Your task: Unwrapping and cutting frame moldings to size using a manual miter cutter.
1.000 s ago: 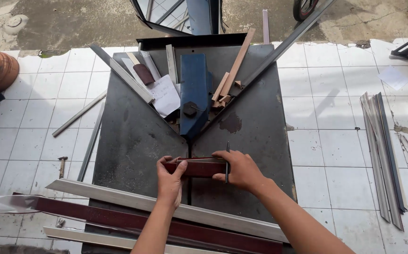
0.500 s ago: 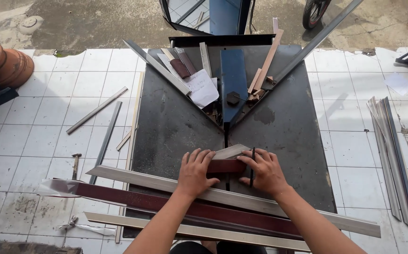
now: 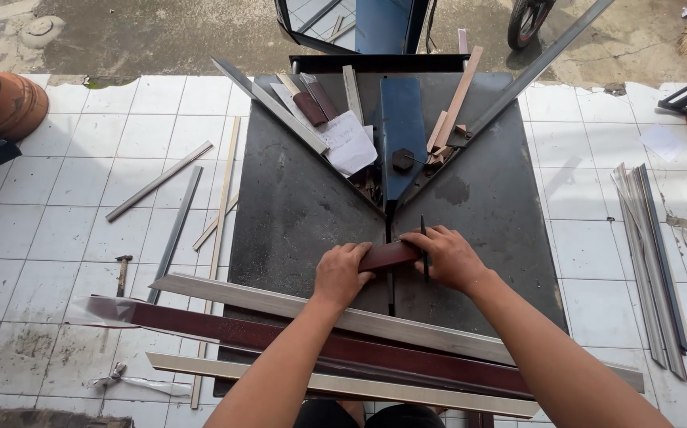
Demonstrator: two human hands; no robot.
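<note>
two hands press one short dark red moulding piece (image 3: 389, 255) on the black metal table (image 3: 296, 206): left hand (image 3: 342, 272) fingers curled over its end, right hand (image 3: 446, 257) pinching a dark pencil (image 3: 423, 246). three long mouldings (image 3: 320, 317) lie just in front.

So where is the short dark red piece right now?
In the head view, the short dark red piece lies mid-table across the saw slot, gripped between the left hand and right hand.

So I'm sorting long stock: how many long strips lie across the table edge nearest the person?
3: a silver strip nearest the hands, a dark red strip behind it, a pale strip closest to the person. More may hide beneath.
</note>
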